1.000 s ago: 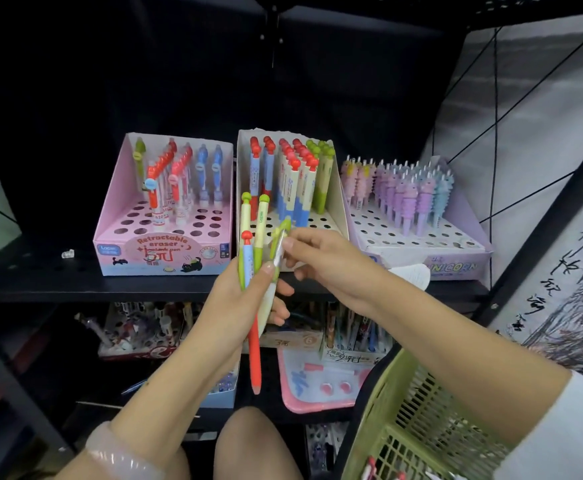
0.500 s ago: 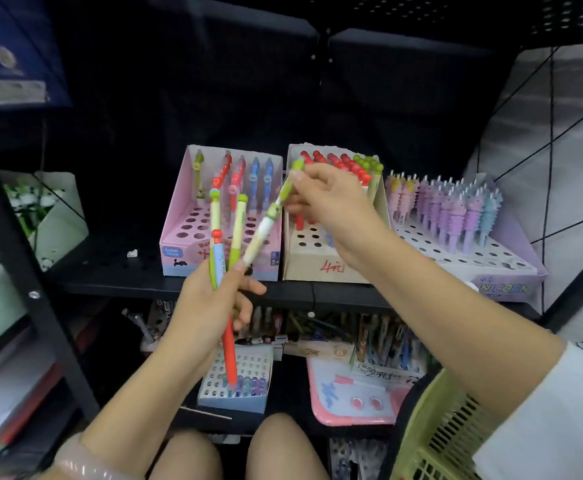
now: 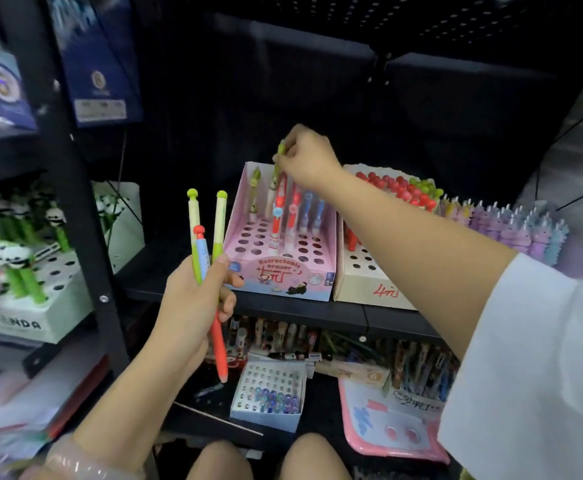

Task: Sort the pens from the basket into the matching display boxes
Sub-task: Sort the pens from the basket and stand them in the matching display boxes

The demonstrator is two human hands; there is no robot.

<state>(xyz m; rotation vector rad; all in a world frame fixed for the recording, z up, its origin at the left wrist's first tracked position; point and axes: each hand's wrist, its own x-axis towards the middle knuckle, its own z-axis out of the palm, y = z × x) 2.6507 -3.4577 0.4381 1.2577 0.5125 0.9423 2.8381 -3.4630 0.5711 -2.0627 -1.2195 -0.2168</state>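
Observation:
My right hand (image 3: 305, 157) pinches the top of a green-capped pen (image 3: 275, 178) and holds it upright over the back row of the pink display box (image 3: 279, 277), beside another green pen standing there. My left hand (image 3: 193, 299) grips a bunch of three pens (image 3: 207, 244) in front of the shelf: two cream ones with green round caps and a red-and-blue one whose red tip hangs below the fist. The pink box holds red, blue and green pens with many bare holes.
Right of the pink box stands a cream box (image 3: 369, 282) of red- and green-capped pens, then a unicorn pen box (image 3: 511, 226). A white panda pen box (image 3: 40, 306) sits left of the black shelf post (image 3: 75, 188). More stationery lies on the lower shelf.
My right hand pulled the green-capped pen out of my left hand's bunch and carried it up and left to the back of the pink box. The view swung left.

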